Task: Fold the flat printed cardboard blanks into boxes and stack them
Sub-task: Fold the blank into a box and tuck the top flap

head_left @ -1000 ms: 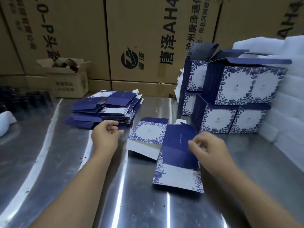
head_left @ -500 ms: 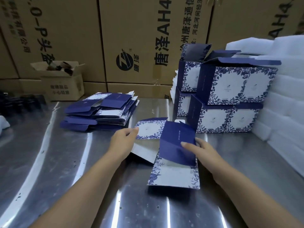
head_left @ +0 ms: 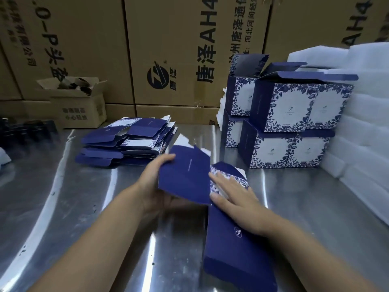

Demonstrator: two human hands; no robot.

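blank was located mid-desk, straight in front of the person, partly folded. its long axis was laid near-to-far: the navy near end was pointed at the camera, skewed slightly right, and the far end with white flaps was pointed at the back wall. one navy panel was raised off the desk and tilted up on the left side, with its printed line run along the same axis.

left hand was wrapped round the raised panel's left edge, thumb laid on the top face, fingers tucked beneath and mostly hidden. right hand was laid flat, fingers straight and spread, pressed down on the floral-printed section just right of the raised panel.

pile of flat blanks was seen far left of the hands, apart from the held blank. folded boxes were stacked two high at far right, lids open on the top row. white foam sheets were piled touching the boxes' right side. brown cartons were lined along the back, with a small open carton in front of them at left.
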